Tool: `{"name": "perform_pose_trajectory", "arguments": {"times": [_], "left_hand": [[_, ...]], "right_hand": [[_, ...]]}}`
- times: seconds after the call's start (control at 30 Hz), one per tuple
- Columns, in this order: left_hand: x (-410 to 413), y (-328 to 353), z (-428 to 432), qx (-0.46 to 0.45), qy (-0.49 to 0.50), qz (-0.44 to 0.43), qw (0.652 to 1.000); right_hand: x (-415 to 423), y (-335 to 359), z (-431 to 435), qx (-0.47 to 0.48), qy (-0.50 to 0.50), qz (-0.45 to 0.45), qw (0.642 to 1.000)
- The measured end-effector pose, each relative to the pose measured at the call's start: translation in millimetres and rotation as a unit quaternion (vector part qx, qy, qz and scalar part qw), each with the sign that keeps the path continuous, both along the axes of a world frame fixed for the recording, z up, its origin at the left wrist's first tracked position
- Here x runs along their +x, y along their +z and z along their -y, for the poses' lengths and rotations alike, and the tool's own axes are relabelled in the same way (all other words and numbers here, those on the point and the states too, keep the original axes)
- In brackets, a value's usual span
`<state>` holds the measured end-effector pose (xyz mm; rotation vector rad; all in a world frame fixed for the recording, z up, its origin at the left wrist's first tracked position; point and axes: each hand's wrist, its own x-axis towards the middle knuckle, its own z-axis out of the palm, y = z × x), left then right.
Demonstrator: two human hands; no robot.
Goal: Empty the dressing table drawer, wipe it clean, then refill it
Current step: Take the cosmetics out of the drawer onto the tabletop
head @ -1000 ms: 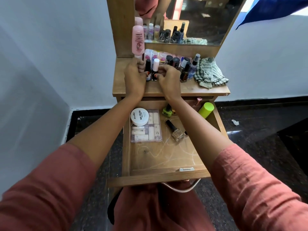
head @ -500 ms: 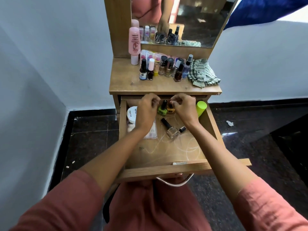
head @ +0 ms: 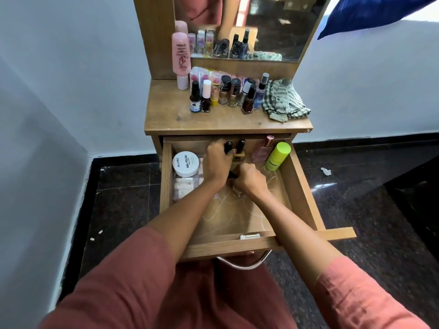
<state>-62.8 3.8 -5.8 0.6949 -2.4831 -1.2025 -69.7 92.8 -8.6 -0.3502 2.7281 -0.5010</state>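
The wooden drawer (head: 165,186) is pulled out towards the person, its long sides running near to far. Both hands are inside it. At the far end the left hand (head: 217,162) wraps its fingers round a black-capped bottle (head: 228,146), held upright with the cap up. The right hand (head: 249,180) curls its fingers over a clear glass bottle (head: 237,192) lying flat on the scratched floor, its black cap aimed far-left. On the left sit a round white tub (head: 185,163) and a clear plastic box (head: 187,187). A smooth lime cylinder (head: 278,156) occupies the far right corner.
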Motion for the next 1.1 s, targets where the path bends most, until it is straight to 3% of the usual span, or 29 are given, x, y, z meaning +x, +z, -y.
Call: {"name": "perform_pose_trajectory", "arguments": {"times": [0.2,0.47,0.77,0.9,1.1], "left_hand": [[4.2,3.8,-1.7,-0.007,0.006,-0.001,1.0],[26.2,23.8,5.2,-0.008,-0.03,-0.051,0.998],[35.0,81.8,17.3,0.012,-0.071,-0.143,0.987],[17.1,105.9,31.7,-0.037,-0.073,-0.147,0.986],[-17.6,119.9,50.5,-0.131,-0.071,-0.101,0.984]], "right_hand": [[0.9,4.5,-4.7,-0.02,-0.032,-0.001,0.999],[3.6,30.5,-18.4,-0.157,-0.06,0.001,0.986],[-1.6,99.7,-14.4,-0.278,-0.031,-0.09,0.956],[-15.3,120.8,1.3,-0.323,-0.022,-0.142,0.935],[-39.3,124.5,30.0,-0.308,-0.023,-0.181,0.934]]}}
